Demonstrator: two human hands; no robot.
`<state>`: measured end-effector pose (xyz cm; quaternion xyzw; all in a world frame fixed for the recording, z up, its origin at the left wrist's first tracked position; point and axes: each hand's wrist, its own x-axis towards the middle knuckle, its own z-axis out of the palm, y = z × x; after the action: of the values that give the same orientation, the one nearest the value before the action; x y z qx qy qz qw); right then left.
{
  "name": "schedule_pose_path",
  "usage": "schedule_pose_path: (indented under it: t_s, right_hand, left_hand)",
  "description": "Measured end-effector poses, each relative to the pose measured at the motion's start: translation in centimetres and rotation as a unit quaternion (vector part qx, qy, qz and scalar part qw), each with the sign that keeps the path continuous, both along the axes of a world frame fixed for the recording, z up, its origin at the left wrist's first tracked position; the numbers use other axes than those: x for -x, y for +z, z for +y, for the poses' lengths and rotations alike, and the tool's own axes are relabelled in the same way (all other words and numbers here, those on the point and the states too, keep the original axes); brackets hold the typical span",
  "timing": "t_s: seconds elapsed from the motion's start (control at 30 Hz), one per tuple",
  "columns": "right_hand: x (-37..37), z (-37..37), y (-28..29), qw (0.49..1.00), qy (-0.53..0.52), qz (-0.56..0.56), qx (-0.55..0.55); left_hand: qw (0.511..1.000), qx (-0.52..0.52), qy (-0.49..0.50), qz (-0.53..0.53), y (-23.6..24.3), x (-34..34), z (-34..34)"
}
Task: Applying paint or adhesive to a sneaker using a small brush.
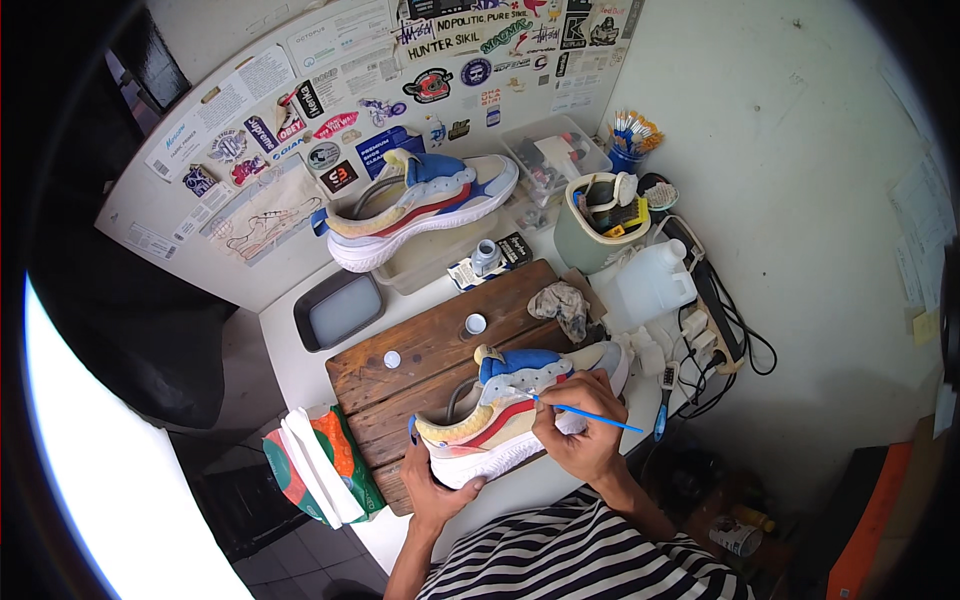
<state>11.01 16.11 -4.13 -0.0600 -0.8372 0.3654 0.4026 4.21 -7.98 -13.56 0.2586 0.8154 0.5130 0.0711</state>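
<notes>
Blue-handled paintbrush (590,412) at sneaker's (512,436) side, by wooden board's (425,350) near edge.
Left hand (438,497): grip half-curled, holding heel (447,464). Right hand (583,432): grip pinched on paintbrush. Judged best: heel steady, light strokes.

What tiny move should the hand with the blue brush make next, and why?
Perhaps one short, light stroke on the pale panel of the near shoe: the right hand holds the brush with its tip at that panel, while the left hand holds the shoe's heel end.
</notes>
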Motion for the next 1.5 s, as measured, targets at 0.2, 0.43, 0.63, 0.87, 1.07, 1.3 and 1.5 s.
schedule_pose_path:
  t_s: [0.2, 0.43, 0.63, 0.87, 1.07, 1.3, 1.5]
  right_hand:
    - [0.0, -0.2, 0.2, 1.0, 0.003, 0.004, 0.0]
    - [0.2, 0.1, 0.0, 0.999, 0.022, 0.024, 0.023]
    - [0.2, 0.0, -0.1, 0.999, 0.019, 0.001, 0.042]
    - [0.7, -0.2, 0.0, 0.998, 0.042, 0.026, 0.028]
    - [0.3, 0.0, -0.2, 0.999, 0.005, 0.014, 0.047]
    - [-0.2, 1.0, -1.2, 0.997, -0.008, 0.057, 0.057]
    - [-0.9, 2.7, -3.5, 0.951, -0.225, 0.121, 0.176]
  left_hand:
    - [1.0, 0.011, -0.005, -0.012, 0.0, 0.0, -0.3]
    - [1.0, 0.007, 0.0, -0.009, -0.7, -0.1, -0.5]
    - [1.0, 0.015, -0.01, 0.019, -0.7, 0.0, -0.4]
    - [1.0, -0.004, -0.004, -0.004, -0.9, -0.1, -0.4]
    - [1.0, 0.012, -0.011, 0.004, -0.8, 0.0, -0.5]
    - [1.0, 0.017, -0.005, -0.011, -0.3, -0.1, -0.5]
    - [0.999, 0.02, -0.017, -0.028, 1.7, -0.7, -0.1]
